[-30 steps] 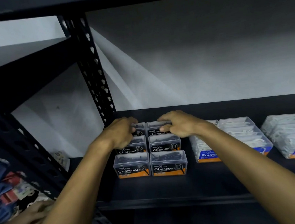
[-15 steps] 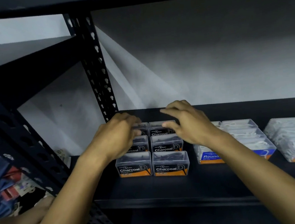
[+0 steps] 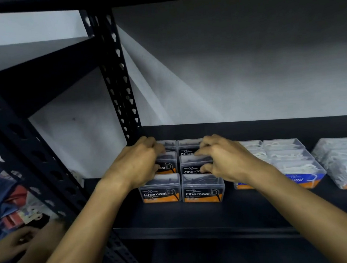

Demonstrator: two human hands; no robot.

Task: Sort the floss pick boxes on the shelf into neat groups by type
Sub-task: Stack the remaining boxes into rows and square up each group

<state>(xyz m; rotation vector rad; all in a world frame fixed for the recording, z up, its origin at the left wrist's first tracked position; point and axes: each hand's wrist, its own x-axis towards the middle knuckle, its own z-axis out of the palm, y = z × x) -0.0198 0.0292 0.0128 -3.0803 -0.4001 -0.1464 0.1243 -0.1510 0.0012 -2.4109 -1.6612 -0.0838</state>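
Observation:
Several clear "Charcoal" floss pick boxes with black and orange labels stand in two columns at the left of the dark shelf. The front pair is uncovered. My left hand curls over the middle-left Charcoal box. My right hand grips the middle-right Charcoal box, fingers on its top and thumb at its front. Behind them, the back pair is partly hidden. White "Round" boxes sit in a group to the right.
A further group of clear boxes with blue labels lies at the far right. A perforated black upright stands just left of the Charcoal boxes. Another person's hand is at the lower left beside coloured items.
Both hands have drawn back from the back row of Charcoal boxes onto the middle row and closed on those boxes. The view has shifted slightly.

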